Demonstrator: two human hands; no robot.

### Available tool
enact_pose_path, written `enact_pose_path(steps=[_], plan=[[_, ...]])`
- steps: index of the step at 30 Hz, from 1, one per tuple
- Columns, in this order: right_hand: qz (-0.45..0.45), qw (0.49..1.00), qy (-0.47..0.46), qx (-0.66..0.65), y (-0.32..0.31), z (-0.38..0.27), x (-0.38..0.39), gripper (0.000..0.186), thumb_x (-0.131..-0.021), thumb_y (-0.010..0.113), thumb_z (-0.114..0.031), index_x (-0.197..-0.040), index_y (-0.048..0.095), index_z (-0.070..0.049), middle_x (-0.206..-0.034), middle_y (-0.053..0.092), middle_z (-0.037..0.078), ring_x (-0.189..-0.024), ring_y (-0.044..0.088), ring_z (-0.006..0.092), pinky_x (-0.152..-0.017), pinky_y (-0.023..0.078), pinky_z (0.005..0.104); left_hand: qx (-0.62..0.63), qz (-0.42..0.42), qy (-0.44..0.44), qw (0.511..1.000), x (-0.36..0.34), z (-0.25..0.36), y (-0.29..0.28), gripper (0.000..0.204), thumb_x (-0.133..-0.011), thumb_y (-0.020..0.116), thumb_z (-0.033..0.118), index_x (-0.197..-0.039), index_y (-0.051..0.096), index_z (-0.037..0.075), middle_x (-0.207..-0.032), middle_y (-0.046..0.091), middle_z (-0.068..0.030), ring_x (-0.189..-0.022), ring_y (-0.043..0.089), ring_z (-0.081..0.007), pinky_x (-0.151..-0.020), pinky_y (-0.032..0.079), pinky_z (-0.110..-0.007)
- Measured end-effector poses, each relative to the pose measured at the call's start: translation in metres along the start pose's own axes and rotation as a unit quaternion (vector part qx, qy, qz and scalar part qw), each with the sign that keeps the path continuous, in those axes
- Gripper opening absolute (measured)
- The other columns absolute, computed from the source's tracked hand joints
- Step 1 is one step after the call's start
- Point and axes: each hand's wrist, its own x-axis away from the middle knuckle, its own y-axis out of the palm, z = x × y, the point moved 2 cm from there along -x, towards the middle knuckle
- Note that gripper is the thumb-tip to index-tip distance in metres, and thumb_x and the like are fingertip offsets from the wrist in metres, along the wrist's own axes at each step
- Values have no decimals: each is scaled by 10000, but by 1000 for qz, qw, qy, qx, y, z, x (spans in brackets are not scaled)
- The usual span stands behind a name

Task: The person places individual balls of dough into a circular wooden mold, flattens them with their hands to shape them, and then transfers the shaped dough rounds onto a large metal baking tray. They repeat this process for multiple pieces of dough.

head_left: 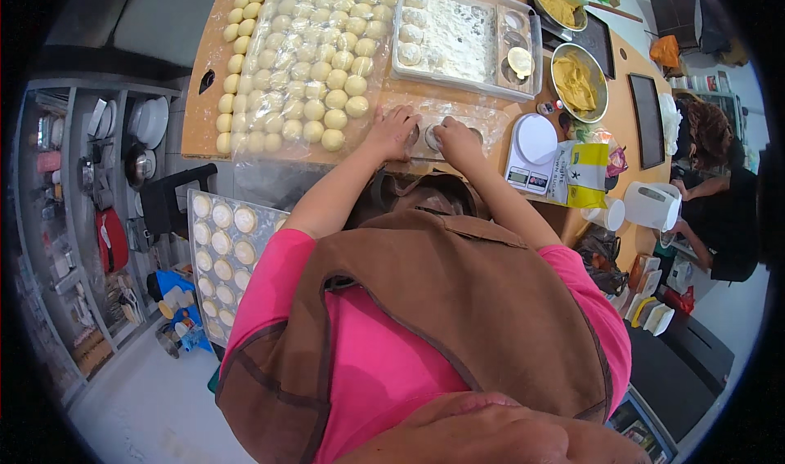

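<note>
At the table's near edge, my left hand [396, 133] is curled on a floured plastic sheet, its fingers around something dark and small that is mostly hidden. Close by on the right, my right hand [456, 139] has closed its fingers on a small round whitish piece [432, 137]. Rows of yellow dough balls [333, 139] lie to the left, many under clear plastic film [274, 71]. Beyond my hands stands a clear plastic tub [458, 84] of white flour, with floured dough balls at its left side and a tray with round cups at its right.
Right of my hands are a white kitchen scale [537, 141], a yellow-and-white bag [582, 174] and a metal bowl [603, 104] of yellow filling. A tray of round pale pastries [222, 243] sits low at the left. Another person [732, 210] works at the far right.
</note>
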Motion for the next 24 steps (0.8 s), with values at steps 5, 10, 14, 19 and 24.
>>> enact_pose_path(steps=[5, 10, 14, 19, 24], plan=[[23, 1000, -2, -8, 7, -1, -2, 94, -776, 623, -101, -863, 641, -70, -914, 579, 138, -874, 625, 337, -729, 516, 450, 4, 2, -2, 1000, 0, -2, 3, 1008, -536, 872, 309, -1398, 367, 178, -1459, 341, -86, -1399, 276, -280, -1110, 154, -670], [-25, 999, 18, 19, 9, 0, -1, 141, -821, 558, -87, -906, 671, -95, -943, 587, 134, -911, 632, 317, -750, 536, 426, 8, -6, -4, 1000, -1, -1, 1, 1012, -537, 871, 305, -1404, 364, 176, -1461, 335, -82, -1403, 266, -276, -1111, 150, -669], [32, 999, 7, -15, 13, 1, -1, 74, -755, 617, -80, -823, 643, -63, -877, 578, 147, -846, 619, 344, -721, 509, 456, 8, 1, -2, 1000, -3, -3, 6, 1016, -532, 875, 307, -1402, 366, 174, -1465, 331, -82, -1406, 260, -277, -1112, 150, -667], [1, 1000, 9, 4, 12, 0, -1, 144, -794, 572, -58, -891, 676, -75, -935, 583, 163, -899, 630, 328, -749, 533, 428, 14, 0, -9, 1000, -4, -1, 3, 1019, -527, 881, 309, -1398, 370, 174, -1472, 325, -85, -1406, 259, -282, -1110, 153, -668], [13, 1000, 0, -7, 13, 1, -1, 130, -785, 583, -62, -880, 672, -68, -935, 583, 169, -875, 631, 342, -758, 526, 437, 3, -3, 0, 1000, -2, -3, 6, 1014, -529, 885, 315, -1392, 372, 171, -1475, 325, -87, -1408, 256, -286, -1109, 150, -673]])
